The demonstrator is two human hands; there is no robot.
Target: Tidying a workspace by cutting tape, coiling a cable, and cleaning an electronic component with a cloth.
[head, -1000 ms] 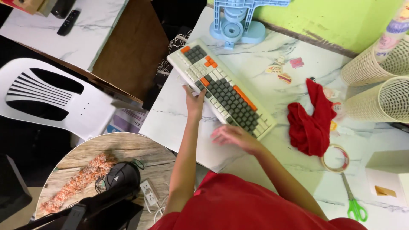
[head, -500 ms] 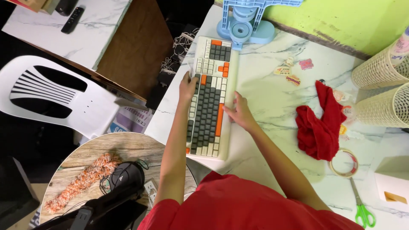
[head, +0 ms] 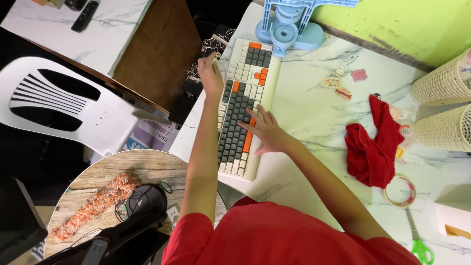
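Bright, even light falls from above onto the white marble-patterned tabletop, which shows a soft sheen but no harsh glare. Shadows are faint and short: a thin one lies beside the crumpled red cloth, and another sits under the edge of the long cream, grey and orange keyboard. The floor area at the left edge is dark and loses detail. The picture is mostly sharp; the right hand looks slightly soft. Straight lines bend near the corners, a wide-angle effect.
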